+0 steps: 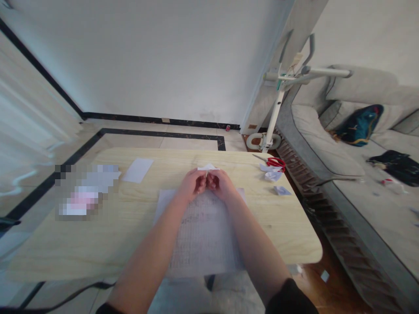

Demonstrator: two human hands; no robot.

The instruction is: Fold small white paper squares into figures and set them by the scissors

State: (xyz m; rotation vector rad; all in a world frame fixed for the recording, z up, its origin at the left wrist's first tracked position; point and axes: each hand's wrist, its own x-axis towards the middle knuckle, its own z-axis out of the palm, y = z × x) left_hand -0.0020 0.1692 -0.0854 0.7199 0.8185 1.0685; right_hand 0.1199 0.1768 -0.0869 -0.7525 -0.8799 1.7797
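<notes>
My left hand [193,183] and my right hand [221,183] meet over the middle of the table, fingers curled and thumbs close together. Between them they grip a small piece of white paper [208,167], whose pointed top edge shows beyond the thumbs. My fingers hide most of it, so its full shape cannot be made out. Beneath my wrists and forearms lies a large printed sheet [206,240] with rows of faint marks, reaching to the table's near edge.
Red-handled scissors [275,163] lie at the table's [137,235] far right, beside crumpled paper scraps [273,175] and a folded scrap [282,190]. To the left rests a white paper sheet [138,170], with a blurred-out patch beyond. A grey sofa [340,161] stands right of the table.
</notes>
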